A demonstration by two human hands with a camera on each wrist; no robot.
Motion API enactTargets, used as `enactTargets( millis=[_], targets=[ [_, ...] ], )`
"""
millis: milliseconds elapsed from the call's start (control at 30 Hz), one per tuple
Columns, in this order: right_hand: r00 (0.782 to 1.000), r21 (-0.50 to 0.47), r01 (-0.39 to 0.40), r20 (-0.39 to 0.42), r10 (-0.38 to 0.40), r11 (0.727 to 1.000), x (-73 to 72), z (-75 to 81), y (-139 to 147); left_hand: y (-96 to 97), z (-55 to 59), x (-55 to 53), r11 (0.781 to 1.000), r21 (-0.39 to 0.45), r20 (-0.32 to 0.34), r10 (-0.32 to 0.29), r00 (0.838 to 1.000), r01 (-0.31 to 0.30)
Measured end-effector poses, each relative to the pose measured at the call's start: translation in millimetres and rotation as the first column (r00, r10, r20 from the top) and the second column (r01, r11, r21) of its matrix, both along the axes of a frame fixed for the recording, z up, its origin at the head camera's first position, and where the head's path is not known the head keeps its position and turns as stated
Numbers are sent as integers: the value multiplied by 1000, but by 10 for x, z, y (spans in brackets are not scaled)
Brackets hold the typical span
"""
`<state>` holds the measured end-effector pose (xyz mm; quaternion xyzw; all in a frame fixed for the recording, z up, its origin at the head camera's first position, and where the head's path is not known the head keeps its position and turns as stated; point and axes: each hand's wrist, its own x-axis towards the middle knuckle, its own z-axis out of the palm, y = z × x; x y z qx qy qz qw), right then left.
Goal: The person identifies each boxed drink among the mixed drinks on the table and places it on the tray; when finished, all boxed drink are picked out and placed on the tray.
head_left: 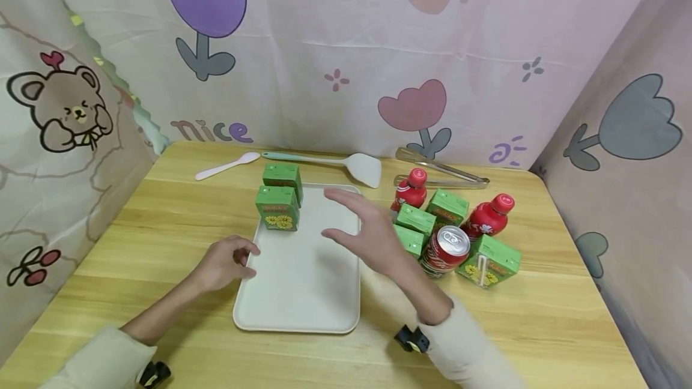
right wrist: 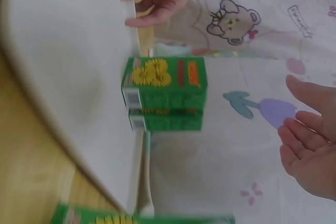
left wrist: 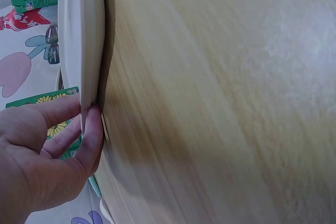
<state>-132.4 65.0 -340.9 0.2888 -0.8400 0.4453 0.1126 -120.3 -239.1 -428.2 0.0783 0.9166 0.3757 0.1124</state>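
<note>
A white tray point(head_left: 303, 293) lies on the wooden table, bearing two green drink cartons point(head_left: 278, 209) at its far left corner. My left hand point(head_left: 224, 263) pinches the tray's left rim; the left wrist view shows the thumb on the inner side of the rim and the fingers point(left wrist: 92, 135) on its outer side. Over the tray's right edge hovers my right hand point(head_left: 370, 236), thumb and fingers spread apart with nothing between them. From the right wrist view, that hand point(right wrist: 312, 140) appears raised, palm facing the cartons point(right wrist: 163, 82).
Right of the tray cluster several green cartons point(head_left: 489, 262), a red soda can point(head_left: 446, 251) and two red-capped bottles point(head_left: 489, 216). Along the back lie a pink spoon point(head_left: 229, 165), a white spatula point(head_left: 363, 168) and metal tongs point(head_left: 449, 170). A patterned cloth point(head_left: 303, 95) hangs behind.
</note>
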Motion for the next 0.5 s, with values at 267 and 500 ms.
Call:
enactTargets(
  millis=[267, 500],
  targets=[
    [995, 8, 100, -24, -100, 995, 208, 32, 477, -4, 10, 21, 1000, 2, 0, 10, 1000, -10],
    [982, 37, 183, -49, -181, 982, 372, 34, 910, 17, 4, 11, 1000, -3, 10, 21, 1000, -21]
  ],
)
